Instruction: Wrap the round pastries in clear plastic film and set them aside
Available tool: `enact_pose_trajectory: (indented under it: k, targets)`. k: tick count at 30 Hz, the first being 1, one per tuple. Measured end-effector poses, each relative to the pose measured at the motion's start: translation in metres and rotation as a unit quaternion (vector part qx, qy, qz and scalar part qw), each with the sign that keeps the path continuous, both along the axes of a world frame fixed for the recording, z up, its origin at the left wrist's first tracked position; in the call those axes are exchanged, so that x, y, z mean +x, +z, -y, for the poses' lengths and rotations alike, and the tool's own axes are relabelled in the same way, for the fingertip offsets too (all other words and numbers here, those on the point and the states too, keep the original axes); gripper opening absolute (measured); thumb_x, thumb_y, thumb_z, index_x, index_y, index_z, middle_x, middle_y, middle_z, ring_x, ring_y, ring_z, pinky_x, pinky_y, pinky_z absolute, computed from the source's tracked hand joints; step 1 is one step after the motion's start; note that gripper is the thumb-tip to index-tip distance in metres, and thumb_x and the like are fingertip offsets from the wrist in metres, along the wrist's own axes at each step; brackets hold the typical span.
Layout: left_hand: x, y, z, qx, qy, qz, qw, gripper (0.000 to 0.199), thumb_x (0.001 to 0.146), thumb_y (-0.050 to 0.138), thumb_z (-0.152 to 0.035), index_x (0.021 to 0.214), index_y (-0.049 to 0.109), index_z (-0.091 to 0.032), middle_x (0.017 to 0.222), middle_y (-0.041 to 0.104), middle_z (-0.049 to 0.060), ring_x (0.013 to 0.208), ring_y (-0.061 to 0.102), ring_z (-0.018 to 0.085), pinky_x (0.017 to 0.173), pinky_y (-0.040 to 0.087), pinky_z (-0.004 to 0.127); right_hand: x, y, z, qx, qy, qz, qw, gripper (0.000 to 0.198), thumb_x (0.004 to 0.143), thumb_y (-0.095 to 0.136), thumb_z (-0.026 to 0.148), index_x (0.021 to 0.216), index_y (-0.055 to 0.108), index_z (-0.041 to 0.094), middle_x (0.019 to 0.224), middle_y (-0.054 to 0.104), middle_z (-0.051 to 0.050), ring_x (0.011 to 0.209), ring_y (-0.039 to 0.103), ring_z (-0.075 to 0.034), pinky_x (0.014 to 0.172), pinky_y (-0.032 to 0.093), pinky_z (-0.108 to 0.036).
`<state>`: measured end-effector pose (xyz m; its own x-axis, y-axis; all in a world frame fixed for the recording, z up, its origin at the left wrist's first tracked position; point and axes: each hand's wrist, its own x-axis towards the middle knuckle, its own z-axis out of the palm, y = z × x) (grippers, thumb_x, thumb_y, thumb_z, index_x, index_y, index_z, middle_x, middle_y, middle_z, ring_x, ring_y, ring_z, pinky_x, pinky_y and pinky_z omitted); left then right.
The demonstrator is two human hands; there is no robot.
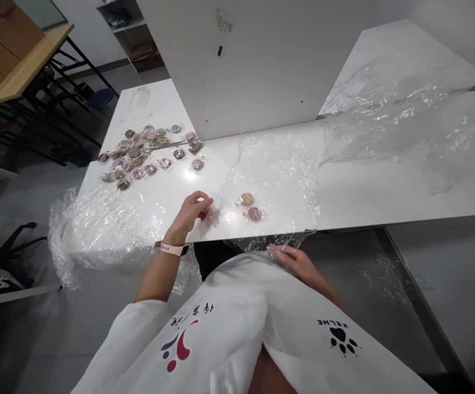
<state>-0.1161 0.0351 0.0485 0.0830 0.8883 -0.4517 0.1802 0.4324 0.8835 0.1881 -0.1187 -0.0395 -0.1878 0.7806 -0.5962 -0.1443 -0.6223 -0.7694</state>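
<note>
A clear plastic bag [276,164] lies flat across the white table, its lower end hanging over the front edge. On its left part are two small wrapped rounds that look like cookies, a tan one [247,199] and a pink one [254,213]. My right hand [297,261] is below the table edge, its fingers pinched on the bag's near end. Just left of the bag, over the table, my left hand [194,212] has its fingers curled together; whether plastic is between them I cannot make out.
Many more wrapped rounds [138,157] are scattered at the table's left. Crumpled clear plastic [106,224] covers the front left corner, and more film [397,120] spreads on the right. An upright white panel [258,65] stands behind the bag. A wooden-topped table [32,65] is farther left.
</note>
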Motion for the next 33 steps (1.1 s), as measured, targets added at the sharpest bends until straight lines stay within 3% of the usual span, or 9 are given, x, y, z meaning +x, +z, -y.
enact_pose_trajectory:
  k: [4, 8, 13, 16, 19, 22, 25, 29, 33]
  targets:
    - [0.008, 0.012, -0.012, -0.036, 0.063, 0.176, 0.982, 0.025, 0.079, 0.070, -0.020, 0.102, 0.058, -0.020, 0.060, 0.063, -0.005, 0.046, 0.055, 0.006, 0.044, 0.043, 0.016, 0.017, 0.027, -0.007, 0.025, -0.008, -0.062, 0.998, 0.041, 0.081, 0.067, 0.060, 0.071, 0.067, 0.020, 0.093, 0.073, -0.008, 0.085, 0.066, -0.022, 0.084, 0.053, -0.038]
    - [0.033, 0.010, -0.028, -0.017, 0.072, 0.249, 0.966, 0.021, 0.087, 0.063, -0.015, 0.108, 0.061, -0.018, 0.091, 0.073, 0.003, 0.086, 0.072, 0.011, 0.080, 0.059, 0.022, 0.038, 0.026, -0.016, 0.101, -0.092, -0.073, 0.988, 0.046, 0.090, 0.052, 0.059, 0.062, 0.056, 0.024, 0.081, 0.068, -0.005, 0.080, 0.065, -0.022, 0.076, 0.056, -0.040]
    - [0.079, -0.006, -0.058, 0.041, 0.009, 0.262, 0.964, 0.019, 0.091, 0.056, -0.015, 0.109, 0.063, -0.016, 0.124, 0.068, 0.009, 0.115, 0.067, 0.020, 0.107, 0.051, 0.038, 0.053, 0.021, -0.050, 0.203, -0.167, 0.016, 0.965, 0.049, 0.098, 0.031, 0.057, 0.103, 0.070, 0.028, 0.120, 0.068, -0.010, 0.116, 0.063, -0.029, 0.095, 0.053, -0.055]
    - [0.099, -0.019, -0.076, 0.071, -0.023, 0.202, 0.976, 0.020, 0.092, 0.053, -0.017, 0.109, 0.064, -0.015, 0.131, 0.065, 0.011, 0.120, 0.064, 0.020, 0.110, 0.047, 0.040, 0.059, 0.020, -0.080, 0.273, -0.200, 0.020, 0.941, 0.053, 0.100, 0.027, 0.053, 0.136, 0.057, 0.030, 0.149, 0.050, -0.007, 0.139, 0.045, -0.028, 0.111, 0.042, -0.058]
    - [0.106, -0.028, -0.084, 0.107, -0.094, 0.093, 0.985, 0.029, 0.094, 0.054, -0.025, 0.120, 0.061, -0.016, 0.142, 0.056, 0.013, 0.129, 0.057, 0.023, 0.112, 0.044, 0.041, 0.065, 0.014, -0.108, 0.300, -0.192, 0.039, 0.934, 0.062, 0.099, 0.025, 0.055, 0.150, 0.043, 0.025, 0.156, 0.040, -0.009, 0.143, 0.039, -0.027, 0.115, 0.039, -0.055]
    - [0.102, -0.031, -0.079, 0.153, -0.235, 0.012, 0.960, 0.054, 0.089, 0.064, -0.035, 0.140, 0.048, -0.025, 0.154, 0.043, 0.011, 0.140, 0.044, 0.027, 0.112, 0.043, 0.043, 0.062, 0.009, -0.122, 0.291, -0.177, 0.152, 0.928, 0.067, 0.097, 0.030, 0.060, 0.151, 0.041, 0.024, 0.153, 0.044, -0.012, 0.140, 0.044, -0.029, 0.112, 0.042, -0.053]
    - [0.096, -0.037, -0.067, 0.208, -0.329, -0.033, 0.920, 0.066, 0.082, 0.072, -0.034, 0.143, 0.046, -0.027, 0.153, 0.044, 0.011, 0.139, 0.044, 0.030, 0.112, 0.041, 0.046, 0.047, 0.014, -0.121, 0.350, -0.128, 0.360, 0.855, 0.062, 0.096, 0.039, 0.059, 0.147, 0.046, 0.026, 0.151, 0.047, -0.009, 0.139, 0.043, -0.028, 0.114, 0.037, -0.053]
    - [0.094, -0.048, -0.051, 0.302, -0.332, -0.087, 0.889, 0.050, 0.083, 0.061, -0.017, 0.132, 0.055, -0.020, 0.139, 0.055, 0.013, 0.127, 0.053, 0.027, 0.107, 0.043, 0.046, 0.021, 0.027, -0.121, 0.463, 0.073, 0.511, 0.721, 0.052, 0.097, 0.043, 0.047, 0.144, 0.050, 0.026, 0.154, 0.043, -0.006, 0.146, 0.031, -0.027, 0.120, 0.025, -0.050]
    - [0.088, -0.048, -0.033, 0.345, -0.319, -0.154, 0.869, 0.040, 0.084, 0.049, -0.008, 0.122, 0.055, -0.019, 0.120, 0.063, 0.012, 0.110, 0.059, 0.023, 0.094, 0.049, 0.041, 0.013, 0.025, -0.128, 0.474, 0.205, 0.514, 0.685, 0.057, 0.096, 0.048, 0.039, 0.151, 0.039, 0.026, 0.157, 0.038, -0.007, 0.143, 0.037, -0.027, 0.115, 0.031, -0.049]
